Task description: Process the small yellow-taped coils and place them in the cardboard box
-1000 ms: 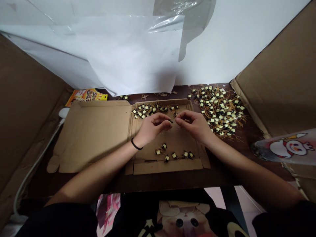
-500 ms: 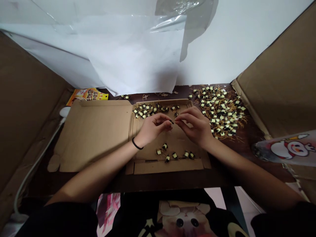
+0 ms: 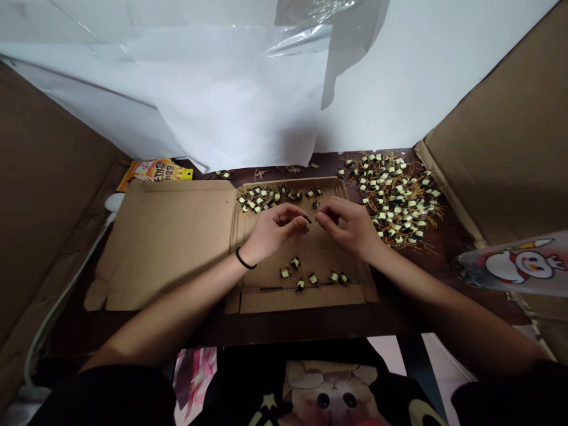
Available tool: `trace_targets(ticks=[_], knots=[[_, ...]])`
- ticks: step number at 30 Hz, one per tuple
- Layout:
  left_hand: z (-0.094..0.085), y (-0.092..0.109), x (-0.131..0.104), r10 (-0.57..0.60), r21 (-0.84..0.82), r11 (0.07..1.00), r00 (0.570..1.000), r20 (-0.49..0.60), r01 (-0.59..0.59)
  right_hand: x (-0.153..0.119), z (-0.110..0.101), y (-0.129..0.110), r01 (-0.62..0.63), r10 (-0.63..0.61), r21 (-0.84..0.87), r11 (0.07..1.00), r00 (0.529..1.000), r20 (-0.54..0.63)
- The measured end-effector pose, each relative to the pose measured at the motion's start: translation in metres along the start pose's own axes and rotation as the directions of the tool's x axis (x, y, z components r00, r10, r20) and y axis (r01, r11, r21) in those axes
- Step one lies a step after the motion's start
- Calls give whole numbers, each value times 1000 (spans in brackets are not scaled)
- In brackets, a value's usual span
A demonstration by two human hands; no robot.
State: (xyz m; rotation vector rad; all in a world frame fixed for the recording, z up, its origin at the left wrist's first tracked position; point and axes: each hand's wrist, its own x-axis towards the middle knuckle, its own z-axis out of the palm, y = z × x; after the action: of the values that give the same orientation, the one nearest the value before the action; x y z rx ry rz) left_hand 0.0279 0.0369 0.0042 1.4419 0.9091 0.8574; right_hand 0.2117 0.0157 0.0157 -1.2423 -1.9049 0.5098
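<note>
My left hand, with a black band at the wrist, pinches a small dark component between thumb and forefinger over the open cardboard box. Just right of it, my right hand has thumb and forefinger pressed together; any fine wire between them is too small to make out. Behind the hands lies a cluster of small black coils with pale yellow tape and thin leads. Several more such coils are scattered near the box's front edge.
A large heap of the same coils lies on the dark table at right. The box's lid is folded out left, below a yellow-orange packet. A white cable runs along the left. A plastic cup with a snowman print stands right.
My right hand's fingertips have drawn slightly away from the component, and its fingers are more curled. My left hand stays nearly in place, still pinching the piece.
</note>
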Motion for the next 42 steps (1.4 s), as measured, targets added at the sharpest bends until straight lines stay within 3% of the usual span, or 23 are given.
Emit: trace_targets(ticks=[5,8,17,30,42], knots=[[1,0,0,22,-25,999,1000,5,-22,1,-1,0,-177,167,138,975,983,79],[1,-1,-1,30,-43,999,1000,6,-30,2,-2,0,-213,201,178,961,976,87],[1,-1,0,20,-2,1000,1000,0,-20,1,-3,-1,-74,65,174,982,996,58],[0,2,0,16,26,1000,1000,5,-16,1,-2,1,-203,182,239,950,977,108],[1,5,-1,-43,58,997,999,20,41,0,3,3,-167,149,195,967,983,103]])
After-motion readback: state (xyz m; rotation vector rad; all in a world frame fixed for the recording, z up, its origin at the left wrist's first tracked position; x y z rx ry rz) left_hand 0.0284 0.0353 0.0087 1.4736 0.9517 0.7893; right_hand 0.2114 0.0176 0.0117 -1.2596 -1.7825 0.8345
